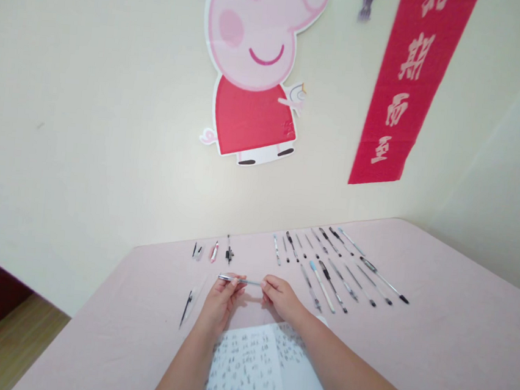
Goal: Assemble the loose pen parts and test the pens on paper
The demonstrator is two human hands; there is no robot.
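Observation:
Between my two hands is a slim pen [248,282] with a greyish, partly clear barrel, lying level above the table's pink cover. My left hand [223,296] has its fingers closed round the pen's left end. At the right end, the fingertips of my right hand [279,295] pinch it. Below my hands, sheets of paper covered in handwriting [243,365] lie on the table. A dark pen refill [186,308] rests left of my left hand, beside a clear, hard-to-see tube.
Two rows of pens [333,285] lie to the right on the pink table [449,336]. Several small pen parts [214,252] sit at the back left. Behind the table rises a wall with a pig cutout [253,118] and a red banner [401,92].

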